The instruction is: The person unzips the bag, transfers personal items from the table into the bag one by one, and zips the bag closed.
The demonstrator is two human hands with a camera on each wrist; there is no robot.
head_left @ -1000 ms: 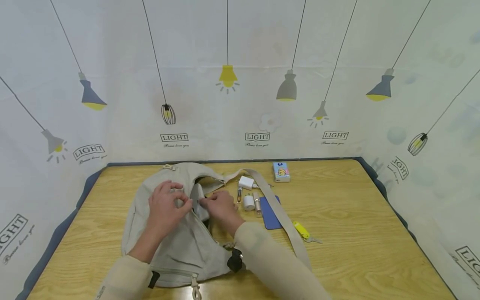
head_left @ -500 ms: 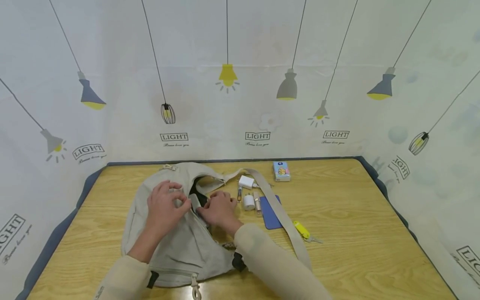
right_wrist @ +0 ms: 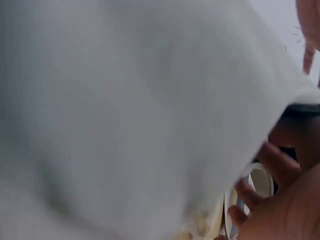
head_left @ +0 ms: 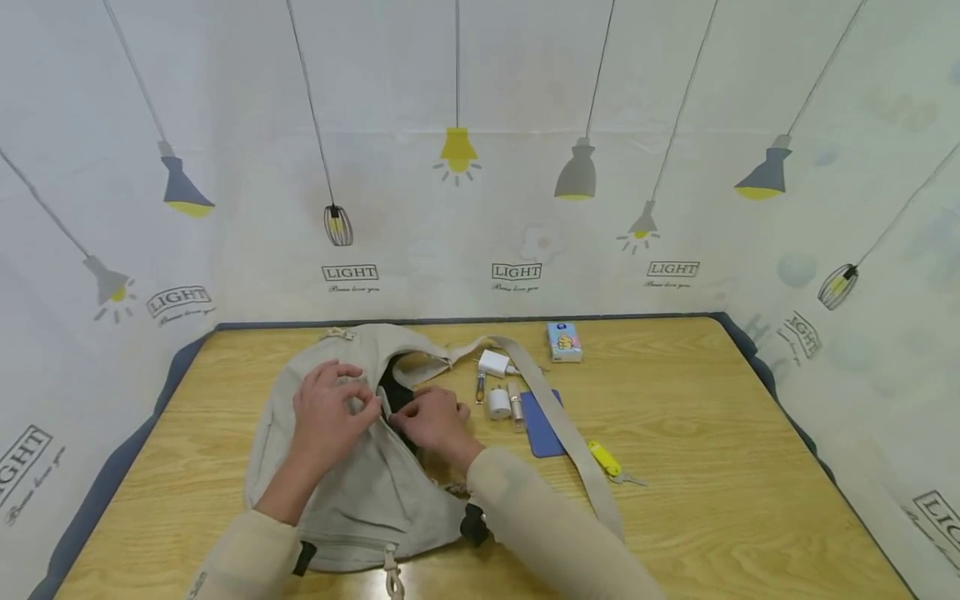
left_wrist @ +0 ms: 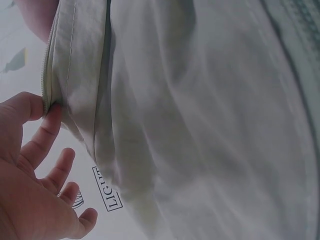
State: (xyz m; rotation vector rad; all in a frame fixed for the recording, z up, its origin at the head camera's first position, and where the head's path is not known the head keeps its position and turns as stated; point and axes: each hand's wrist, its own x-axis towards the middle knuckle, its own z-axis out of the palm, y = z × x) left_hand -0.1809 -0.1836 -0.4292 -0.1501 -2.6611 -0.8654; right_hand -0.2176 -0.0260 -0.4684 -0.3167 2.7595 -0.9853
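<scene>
A beige shoulder bag (head_left: 348, 492) lies on the left of the table with its dark opening facing right. My left hand (head_left: 330, 412) pinches the zipped edge of that opening between thumb and index finger, as the left wrist view also shows; its other fingers spread loosely. At the opening, my right hand (head_left: 435, 423) has curled fingers, with thumb and fingertips reaching inside. They hold a pale grey, round-cornered object (head_left: 385, 402), of which only a sliver shows beside the thumb. Bag fabric covers most of the right wrist view, hiding the fingertips there.
Right of the bag lie a white charger (head_left: 492, 363), a nail clipper (head_left: 480, 386), a white plug (head_left: 498, 403), a slim beige stick (head_left: 515, 407) and a blue card-like piece (head_left: 542, 423). The bag strap (head_left: 558, 421) crosses it. A tissue pack (head_left: 564, 342) and yellow-tagged key (head_left: 604, 458) lie farther right.
The pale grey object has slid down and left into the bag with my right hand, and now barely shows. My left hand has kept its place on the edge.
</scene>
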